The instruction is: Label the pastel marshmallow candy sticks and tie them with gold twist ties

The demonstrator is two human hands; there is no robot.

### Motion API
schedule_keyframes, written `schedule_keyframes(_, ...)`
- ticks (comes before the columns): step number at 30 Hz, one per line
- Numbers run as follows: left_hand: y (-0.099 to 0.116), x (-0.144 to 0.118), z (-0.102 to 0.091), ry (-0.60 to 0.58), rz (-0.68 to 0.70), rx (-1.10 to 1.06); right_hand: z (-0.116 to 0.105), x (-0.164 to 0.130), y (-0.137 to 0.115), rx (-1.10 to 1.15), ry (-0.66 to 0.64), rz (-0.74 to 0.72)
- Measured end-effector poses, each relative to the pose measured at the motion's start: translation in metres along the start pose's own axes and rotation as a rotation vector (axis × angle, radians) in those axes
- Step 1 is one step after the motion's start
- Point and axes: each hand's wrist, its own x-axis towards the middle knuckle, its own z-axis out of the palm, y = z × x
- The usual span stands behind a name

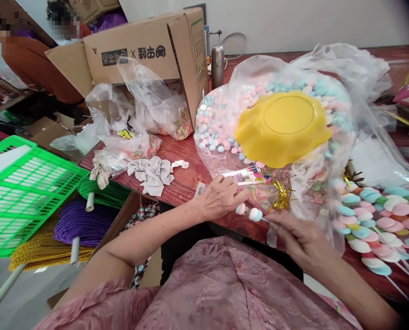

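Pastel candy skewer (250, 212) pinched between left hand (220, 198); right hand (298, 238).

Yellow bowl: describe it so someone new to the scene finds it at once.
Start at the big clear plastic bag of pastel candies in the middle of the red-brown table, right of the cardboard box. The yellow bowl lies upside down on top. It is the only solid yellow, wavy-rimmed thing among small pink, blue and white pieces.

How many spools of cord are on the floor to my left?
3: a green spool nearest the table, a purple spool below it, a yellow spool under the green basket. More may be hidden.
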Motion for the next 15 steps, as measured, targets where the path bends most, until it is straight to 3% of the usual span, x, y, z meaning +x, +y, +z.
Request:
schedule_keyframes(4,-0.008,0.003,0.003,-0.061,0.106,-0.068,0.031,-0.014,-0.014,0.266,-0.223,0.241)
schedule_keyframes(7,-0.015,0.000,-0.002,0.017,0.040,0.075,0.042,-0.017,-0.013,0.430,-0.084,0.426)
schedule_keyframes(10,-0.015,-0.009,-0.009,0.282,-0.169,0.048,0.049,-0.017,-0.004,0.613,0.115,0.598)
schedule_keyframes(12,-0.012,-0.015,-0.009,0.512,-0.329,-0.240,0.054,-0.017,0.002,0.719,0.207,0.663)
schedule_keyframes(13,-0.010,-0.016,-0.007,0.606,-0.400,-0.485,0.058,-0.016,0.003,0.760,0.235,0.676)
schedule_keyframes(15,-0.009,-0.014,-0.003,0.646,-0.471,-1.068,0.065,-0.013,0.002,0.827,0.241,0.680)
